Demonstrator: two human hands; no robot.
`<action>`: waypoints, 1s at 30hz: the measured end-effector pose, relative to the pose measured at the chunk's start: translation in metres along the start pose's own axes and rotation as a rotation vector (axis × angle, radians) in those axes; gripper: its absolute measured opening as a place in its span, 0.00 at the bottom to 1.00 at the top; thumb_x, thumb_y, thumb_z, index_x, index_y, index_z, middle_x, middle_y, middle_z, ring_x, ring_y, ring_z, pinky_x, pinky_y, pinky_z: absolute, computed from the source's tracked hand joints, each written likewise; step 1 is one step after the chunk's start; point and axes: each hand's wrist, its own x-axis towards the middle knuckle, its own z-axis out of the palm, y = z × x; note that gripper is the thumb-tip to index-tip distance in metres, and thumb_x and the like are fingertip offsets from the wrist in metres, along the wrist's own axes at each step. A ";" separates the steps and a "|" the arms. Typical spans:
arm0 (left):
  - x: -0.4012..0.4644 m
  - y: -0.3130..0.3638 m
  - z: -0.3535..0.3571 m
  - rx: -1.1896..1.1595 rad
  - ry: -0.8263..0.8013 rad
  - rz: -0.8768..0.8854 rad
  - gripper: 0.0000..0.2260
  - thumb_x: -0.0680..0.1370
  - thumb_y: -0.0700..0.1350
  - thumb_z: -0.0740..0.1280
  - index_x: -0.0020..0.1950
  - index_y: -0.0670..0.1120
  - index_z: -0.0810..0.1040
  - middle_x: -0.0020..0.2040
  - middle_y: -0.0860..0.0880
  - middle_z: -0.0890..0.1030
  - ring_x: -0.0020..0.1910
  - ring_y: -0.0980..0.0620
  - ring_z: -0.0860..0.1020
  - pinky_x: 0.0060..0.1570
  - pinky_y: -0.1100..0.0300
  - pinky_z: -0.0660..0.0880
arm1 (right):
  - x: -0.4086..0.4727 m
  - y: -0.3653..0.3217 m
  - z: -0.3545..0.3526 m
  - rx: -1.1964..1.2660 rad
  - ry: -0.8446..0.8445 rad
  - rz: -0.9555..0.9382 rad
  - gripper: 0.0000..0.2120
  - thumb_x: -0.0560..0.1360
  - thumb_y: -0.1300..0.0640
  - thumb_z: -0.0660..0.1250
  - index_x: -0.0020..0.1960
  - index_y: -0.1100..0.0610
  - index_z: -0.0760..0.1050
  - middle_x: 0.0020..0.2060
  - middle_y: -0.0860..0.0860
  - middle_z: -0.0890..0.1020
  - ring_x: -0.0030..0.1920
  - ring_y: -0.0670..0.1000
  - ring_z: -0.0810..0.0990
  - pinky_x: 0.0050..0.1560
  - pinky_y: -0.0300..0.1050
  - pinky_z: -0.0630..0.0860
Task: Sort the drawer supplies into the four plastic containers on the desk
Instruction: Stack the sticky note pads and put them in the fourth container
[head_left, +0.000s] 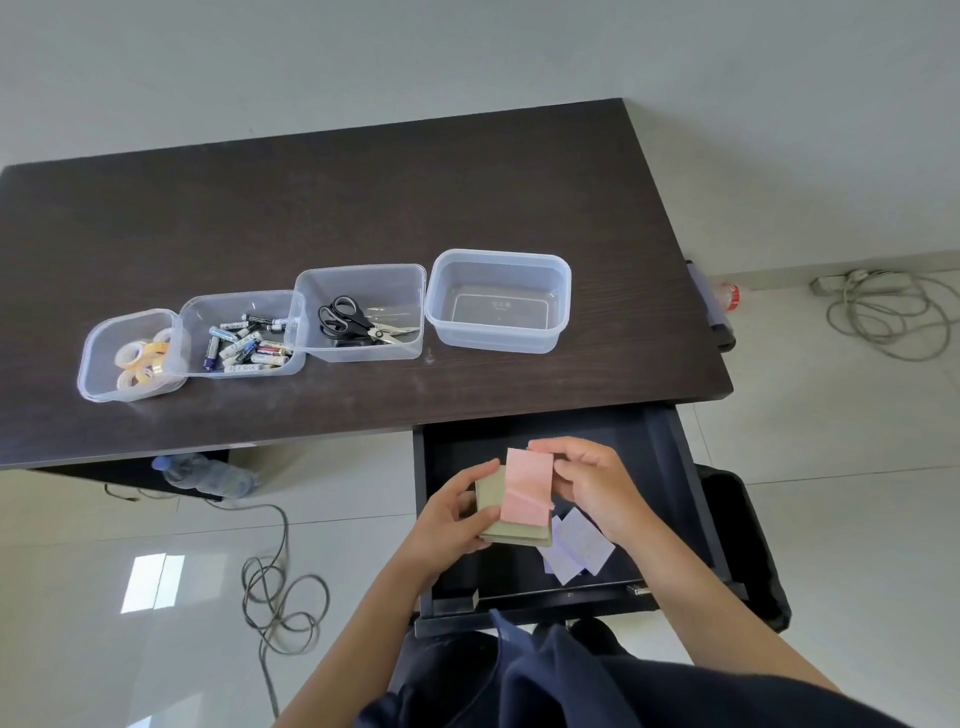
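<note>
Over the open black drawer (670, 467), my left hand (452, 514) grips a stack of olive sticky notes (493, 493) from its left side. My right hand (582, 478) pinches a pink pad (524, 486) lying on top of that stack. Loose lilac notes (579, 545) lie on the drawer floor below. On the dark desk four clear containers stand in a row: one with tape rolls (140, 358), one with batteries (241, 338), one with scissors (353, 319), and an empty one (498, 299) at the right.
The desk's front edge (260, 441) runs just behind the drawer. A water bottle (208, 475) and a coiled cable (280, 603) lie on the tiled floor at the left. A black bin (748, 545) stands right of the drawer. Another cable (893, 312) lies at the far right.
</note>
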 end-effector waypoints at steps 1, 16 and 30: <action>0.000 0.001 0.001 -0.006 -0.005 0.013 0.21 0.79 0.40 0.65 0.67 0.59 0.69 0.56 0.44 0.80 0.52 0.51 0.80 0.49 0.59 0.80 | 0.000 -0.002 0.000 0.032 -0.003 0.009 0.16 0.78 0.69 0.59 0.56 0.56 0.80 0.52 0.54 0.84 0.52 0.51 0.83 0.52 0.46 0.80; 0.000 0.001 0.012 -0.122 0.089 0.124 0.21 0.78 0.37 0.64 0.65 0.59 0.70 0.58 0.43 0.78 0.54 0.49 0.80 0.45 0.63 0.79 | -0.016 0.007 0.015 -0.278 0.034 -0.161 0.24 0.72 0.62 0.71 0.64 0.45 0.71 0.55 0.47 0.81 0.52 0.49 0.81 0.39 0.36 0.79; -0.006 -0.002 0.011 -0.160 0.124 0.157 0.21 0.78 0.38 0.65 0.66 0.59 0.68 0.61 0.46 0.78 0.57 0.50 0.79 0.46 0.63 0.79 | -0.022 0.002 0.026 -0.042 0.117 0.013 0.06 0.75 0.58 0.69 0.49 0.56 0.83 0.47 0.50 0.83 0.49 0.52 0.83 0.50 0.54 0.82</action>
